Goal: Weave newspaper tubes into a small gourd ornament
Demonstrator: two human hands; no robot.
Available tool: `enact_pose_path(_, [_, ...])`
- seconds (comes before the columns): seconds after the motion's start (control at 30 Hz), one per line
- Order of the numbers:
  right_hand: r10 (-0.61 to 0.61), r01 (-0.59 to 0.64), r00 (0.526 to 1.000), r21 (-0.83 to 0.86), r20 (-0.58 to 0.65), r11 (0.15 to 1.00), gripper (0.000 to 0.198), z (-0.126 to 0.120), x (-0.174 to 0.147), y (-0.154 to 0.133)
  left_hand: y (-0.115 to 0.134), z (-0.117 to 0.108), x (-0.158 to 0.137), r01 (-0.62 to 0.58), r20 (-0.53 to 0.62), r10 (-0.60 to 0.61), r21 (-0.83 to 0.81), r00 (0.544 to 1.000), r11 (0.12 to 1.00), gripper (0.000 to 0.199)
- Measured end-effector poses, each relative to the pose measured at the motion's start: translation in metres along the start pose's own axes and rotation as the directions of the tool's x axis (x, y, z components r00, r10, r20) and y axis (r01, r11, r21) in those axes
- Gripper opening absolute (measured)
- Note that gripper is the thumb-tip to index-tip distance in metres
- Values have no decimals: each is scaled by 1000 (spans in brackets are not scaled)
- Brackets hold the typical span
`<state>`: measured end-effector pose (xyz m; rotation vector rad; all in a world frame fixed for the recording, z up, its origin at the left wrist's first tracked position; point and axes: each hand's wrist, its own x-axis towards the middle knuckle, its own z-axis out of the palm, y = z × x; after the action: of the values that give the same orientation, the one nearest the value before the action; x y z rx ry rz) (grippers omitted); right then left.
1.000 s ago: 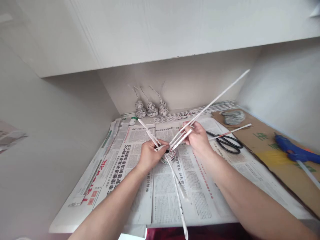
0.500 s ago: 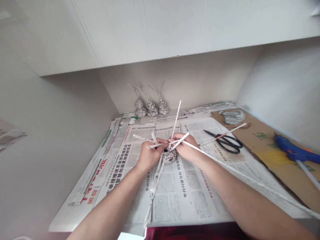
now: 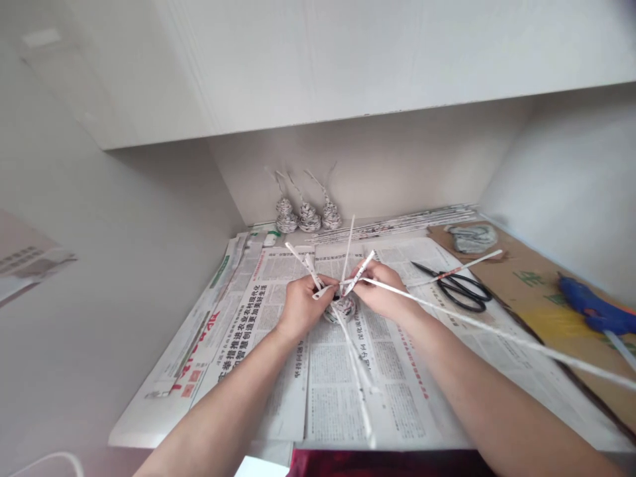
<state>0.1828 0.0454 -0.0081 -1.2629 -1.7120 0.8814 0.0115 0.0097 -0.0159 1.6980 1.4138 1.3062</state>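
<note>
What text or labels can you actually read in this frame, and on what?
Newspaper sheets: Chinese headlines and columns of body print, too small and skewed to quote reliably.
Red masthead characters on the left newspaper: upside down, not legible.
Cardboard: green printed characters, blurred.
Blue glue gun and scissors: no readable marking.

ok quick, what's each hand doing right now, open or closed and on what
Left hand: closed, pinching paper tubes of the small woven piece.
Right hand: closed on the long paper tube running off to the right.
</note>
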Motion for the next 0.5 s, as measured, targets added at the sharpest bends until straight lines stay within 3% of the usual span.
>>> enact_pose_path(0.13, [88,-165,970,347,229,923,26,5,-5,-8,2,-2,0,-23,6,22,25,1000,999,14])
enact_pose_path(0.27, [241,-308,951,511,194,803,30,13,-7,-11,2,-3,1,-20,-8,20,31,1000,999,15])
enact_pose_path(0.37, [316,-374,927,538,200,756,25,16,-6,-8,2,-4,5,17,-40,-16,26,999,1000,13])
enact_pose_path(0.5, [250,-306,950,416,185,856,17,17,-6,2,0,-8,9,91,-62,-91,-2,994,996,13])
